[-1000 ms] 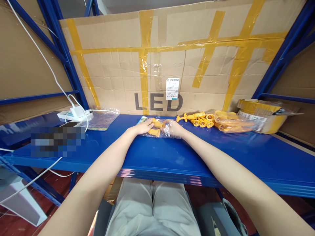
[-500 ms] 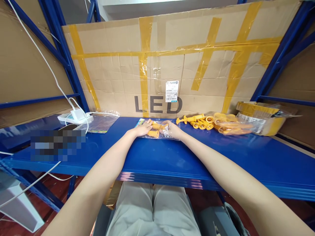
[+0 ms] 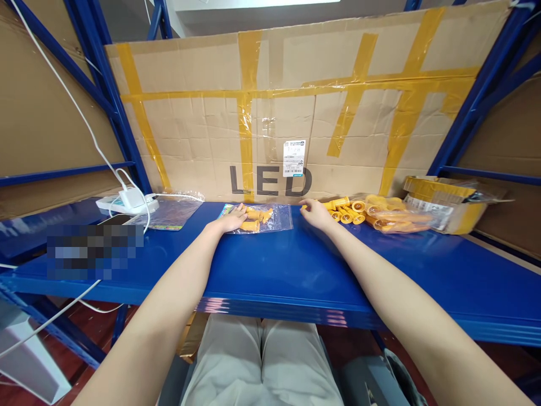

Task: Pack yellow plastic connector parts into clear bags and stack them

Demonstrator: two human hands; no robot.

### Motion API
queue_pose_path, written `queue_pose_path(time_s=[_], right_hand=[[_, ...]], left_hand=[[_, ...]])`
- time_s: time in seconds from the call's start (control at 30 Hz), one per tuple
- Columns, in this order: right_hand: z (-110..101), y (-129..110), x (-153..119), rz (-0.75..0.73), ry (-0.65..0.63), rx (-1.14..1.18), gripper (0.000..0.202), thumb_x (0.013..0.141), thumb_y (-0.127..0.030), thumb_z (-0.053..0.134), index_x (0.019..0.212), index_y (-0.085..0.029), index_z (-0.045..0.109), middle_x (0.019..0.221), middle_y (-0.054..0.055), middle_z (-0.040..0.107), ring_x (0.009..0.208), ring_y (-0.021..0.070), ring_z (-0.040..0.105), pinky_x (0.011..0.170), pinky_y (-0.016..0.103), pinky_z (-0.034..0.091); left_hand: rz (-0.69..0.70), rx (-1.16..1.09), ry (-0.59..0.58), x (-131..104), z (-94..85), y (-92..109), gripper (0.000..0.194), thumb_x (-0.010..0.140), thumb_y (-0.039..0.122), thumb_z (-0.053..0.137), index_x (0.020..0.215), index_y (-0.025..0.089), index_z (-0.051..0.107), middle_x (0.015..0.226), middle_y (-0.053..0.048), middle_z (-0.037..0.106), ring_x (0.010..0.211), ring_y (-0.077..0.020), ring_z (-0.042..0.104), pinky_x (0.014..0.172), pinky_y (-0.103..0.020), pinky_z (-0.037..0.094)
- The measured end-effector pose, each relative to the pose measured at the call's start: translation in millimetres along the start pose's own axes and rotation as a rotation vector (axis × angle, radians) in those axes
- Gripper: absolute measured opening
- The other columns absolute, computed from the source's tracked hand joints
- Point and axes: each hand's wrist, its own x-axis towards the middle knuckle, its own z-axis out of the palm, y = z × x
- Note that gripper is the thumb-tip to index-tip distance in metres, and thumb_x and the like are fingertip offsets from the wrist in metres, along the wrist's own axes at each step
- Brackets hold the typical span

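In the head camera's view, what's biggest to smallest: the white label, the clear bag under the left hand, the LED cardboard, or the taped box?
1. LED cardboard, by far
2. Taped box
3. Clear bag, partly under the left hand
4. White label

Occluded, blurred and cropped spots, clock face from frame centre.
Left hand (image 3: 232, 219) hides part of clear bag (image 3: 276, 219) near 9; right hand (image 3: 315, 213) at 3 hides one end of yellow pieces (image 3: 339, 203), grip unclear; dark object (image 3: 91, 245) at 9 pixelated; label (image 3: 294, 158) at 1, small print unreadable; forearms cropped at 8 and 4, legs (image 3: 262, 361) at 6.
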Motion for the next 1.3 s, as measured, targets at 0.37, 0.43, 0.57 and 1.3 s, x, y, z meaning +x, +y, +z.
queue_pose_path(time_s=[0.37,0.43,0.57,1.3], right_hand=[[-2.7,52.4,2.2,0.052,0.058,-0.588,0.055,0.087,-0.017,0.038,0.141,-0.013,0.043,0.145,0.017,0.047,0.138,0.0315,0.033,0.111,0.066,0.018],[-2.3,49.7,1.6,0.060,0.053,-0.643,0.052,0.087,-0.015,0.036,0.138,-0.013,0.048,0.138,0.018,0.052,0.133,0.0308,0.038,0.111,0.067,0.015],[-6.9,42.7,1.3,0.046,0.041,-0.747,0.044,0.089,-0.011,0.030,0.116,-0.014,0.065,0.122,0.019,0.058,0.121,0.0303,0.046,0.110,0.067,0.015],[7.4,-34.1,-6.9,0.306,0.058,0.775,0.008,0.082,-0.026,0.065,0.085,-0.021,0.060,0.080,0.002,0.068,0.065,0.0133,0.064,0.062,0.025,0.054]], left_hand=[[-0.038,0.042,-0.022,1.5,0.2,-4.2,0.066,0.096,0.041,0.013,0.156,0.012,0.017,0.162,-0.007,-0.001,0.149,-0.0203,0.000,0.120,-0.035,0.012],[-0.037,0.042,-0.029,0.1,-0.6,-3.0,0.067,0.096,0.041,0.013,0.156,0.011,0.017,0.162,-0.008,-0.002,0.149,-0.0205,-0.001,0.120,-0.035,0.012],[-0.033,0.036,-0.022,0.4,-0.9,-3.3,0.066,0.096,0.040,0.014,0.156,0.013,0.019,0.162,-0.008,0.000,0.150,-0.0208,0.002,0.120,-0.036,0.014],[0.016,0.043,-0.008,12.8,7.1,-9.7,0.067,0.095,0.045,0.016,0.156,0.019,0.020,0.162,-0.007,0.002,0.150,-0.0220,0.007,0.120,-0.039,0.014]])
